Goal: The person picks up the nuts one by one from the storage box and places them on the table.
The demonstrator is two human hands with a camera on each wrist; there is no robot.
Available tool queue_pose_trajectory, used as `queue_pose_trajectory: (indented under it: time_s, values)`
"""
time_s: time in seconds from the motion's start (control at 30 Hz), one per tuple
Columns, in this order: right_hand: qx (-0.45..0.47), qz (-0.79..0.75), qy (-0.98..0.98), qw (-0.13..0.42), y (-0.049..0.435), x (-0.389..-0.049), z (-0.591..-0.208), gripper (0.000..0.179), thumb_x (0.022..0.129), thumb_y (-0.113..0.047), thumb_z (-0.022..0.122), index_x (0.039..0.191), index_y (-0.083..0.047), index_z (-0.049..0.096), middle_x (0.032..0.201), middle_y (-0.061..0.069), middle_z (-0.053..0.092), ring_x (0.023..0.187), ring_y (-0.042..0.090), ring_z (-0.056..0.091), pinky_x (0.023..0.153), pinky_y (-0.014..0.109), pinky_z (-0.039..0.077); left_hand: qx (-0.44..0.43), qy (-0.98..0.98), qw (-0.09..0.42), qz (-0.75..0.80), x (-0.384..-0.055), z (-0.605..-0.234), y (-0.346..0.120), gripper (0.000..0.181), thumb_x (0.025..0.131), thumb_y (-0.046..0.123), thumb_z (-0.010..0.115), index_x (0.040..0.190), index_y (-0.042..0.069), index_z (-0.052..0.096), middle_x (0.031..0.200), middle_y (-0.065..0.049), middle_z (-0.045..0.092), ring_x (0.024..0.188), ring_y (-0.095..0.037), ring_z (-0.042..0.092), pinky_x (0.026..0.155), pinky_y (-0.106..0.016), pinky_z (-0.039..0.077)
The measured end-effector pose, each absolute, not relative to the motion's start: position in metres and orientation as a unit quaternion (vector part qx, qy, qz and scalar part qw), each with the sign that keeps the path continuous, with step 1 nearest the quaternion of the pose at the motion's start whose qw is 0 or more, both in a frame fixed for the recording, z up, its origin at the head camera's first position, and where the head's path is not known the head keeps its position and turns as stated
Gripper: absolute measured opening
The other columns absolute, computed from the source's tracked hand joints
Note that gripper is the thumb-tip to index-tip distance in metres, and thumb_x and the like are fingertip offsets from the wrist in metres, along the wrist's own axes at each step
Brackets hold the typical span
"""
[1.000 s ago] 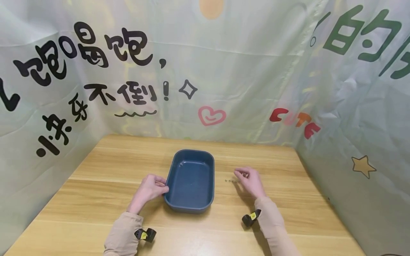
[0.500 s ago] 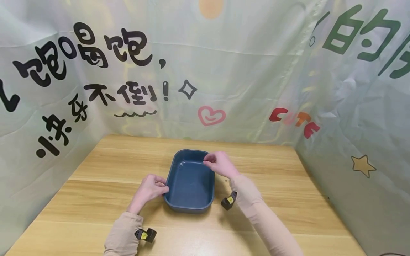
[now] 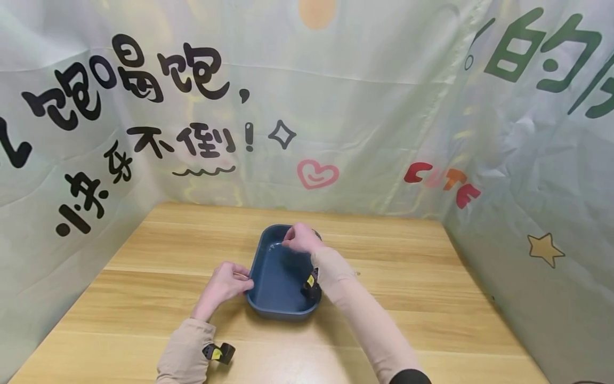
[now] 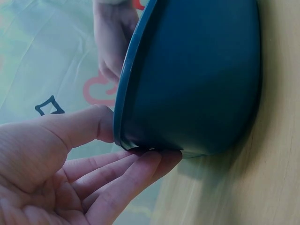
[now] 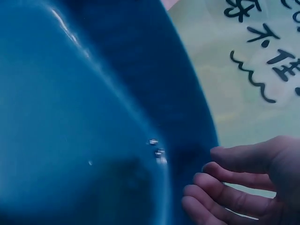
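Observation:
A dark blue rectangular basin (image 3: 284, 309) stands on the wooden table. My left hand (image 3: 225, 285) grips its left rim, thumb at the edge and fingers against the outer wall, as the left wrist view shows close up. Above the far part of the basin is my right hand (image 3: 302, 238), thumb and index tips close together over a tiny piece, mostly hidden by the fingertips. Two small shiny metal pieces (image 5: 159, 153) lie inside at the basin's far corner. On the table right of the basin, one or more tiny pieces (image 3: 357, 273) show beside the right sleeve.
The wooden table (image 3: 192, 224) meets printed fabric walls (image 3: 364, 117) at the back and both sides. Each wrist carries a small black camera (image 3: 219, 352). The right forearm (image 3: 364, 314) crosses over the basin's right rim.
My right hand has moved left from the small pieces on the table, over the right rim, to above the basin's far interior. The left hand has kept its grip on the rim.

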State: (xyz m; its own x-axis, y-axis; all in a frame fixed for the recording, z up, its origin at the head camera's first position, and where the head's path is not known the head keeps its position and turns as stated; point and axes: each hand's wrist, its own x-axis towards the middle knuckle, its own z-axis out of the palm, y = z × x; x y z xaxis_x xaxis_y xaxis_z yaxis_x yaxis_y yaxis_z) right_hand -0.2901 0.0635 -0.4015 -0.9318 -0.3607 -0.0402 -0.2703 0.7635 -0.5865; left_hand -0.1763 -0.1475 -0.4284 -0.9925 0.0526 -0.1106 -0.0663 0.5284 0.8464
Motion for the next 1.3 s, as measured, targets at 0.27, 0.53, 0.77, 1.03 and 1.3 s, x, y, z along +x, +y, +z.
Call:
queue_pose_trajectory:
  time_s: [0.27,0.53,0.77,1.03,1.3]
  values:
    - [-0.100,-0.308,0.942,0.088,0.045,-0.297,-0.420,0.009,0.089,-0.013,0.072,0.092,-0.005,0.076,0.077,0.010,0.075,0.065,0.019,0.071,0.063,0.027,0.055,-0.002,0.871,0.057,0.488,-0.176,-0.429,-0.148,0.034,0.075,0.005,0.073,0.105,-0.012,0.070,0.095,-0.025,0.076,0.079,-0.025,0.075,0.071,-0.034,0.062]
    - [-0.083,-0.287,0.952,0.065,0.032,-0.302,-0.435,0.011,0.090,-0.017,0.072,0.092,-0.008,0.077,0.087,0.007,0.073,0.073,0.019,0.062,0.067,0.030,0.052,0.000,0.871,0.055,0.489,-0.177,-0.428,-0.147,0.034,0.075,0.005,0.073,0.104,-0.012,0.070,0.094,-0.025,0.076,0.080,-0.025,0.076,0.071,-0.034,0.062]
    - [-0.082,-0.275,0.957,0.035,0.026,-0.303,-0.445,0.013,0.090,-0.019,0.072,0.095,-0.007,0.077,0.100,0.010,0.073,0.089,0.027,0.065,0.080,0.038,0.055,0.000,0.869,0.057,0.492,-0.177,-0.429,-0.148,0.034,0.075,0.005,0.073,0.104,-0.012,0.070,0.094,-0.025,0.076,0.079,-0.024,0.075,0.070,-0.033,0.062]
    - [-0.072,-0.275,0.958,0.029,0.021,-0.303,-0.449,0.013,0.091,-0.022,0.072,0.092,-0.009,0.076,0.099,0.010,0.073,0.089,0.028,0.068,0.082,0.041,0.058,0.003,0.870,0.050,0.490,-0.177,-0.430,-0.149,0.035,0.075,0.006,0.072,0.105,-0.011,0.071,0.094,-0.025,0.076,0.081,-0.026,0.076,0.072,-0.035,0.062]
    - [-0.070,-0.270,0.960,0.036,0.019,-0.304,-0.453,0.011,0.091,-0.021,0.072,0.092,-0.010,0.075,0.096,0.009,0.073,0.085,0.026,0.067,0.079,0.041,0.057,0.008,0.870,0.050,0.490,-0.176,-0.429,-0.149,0.034,0.075,0.006,0.073,0.104,-0.012,0.071,0.093,-0.025,0.076,0.080,-0.025,0.076,0.071,-0.034,0.062]
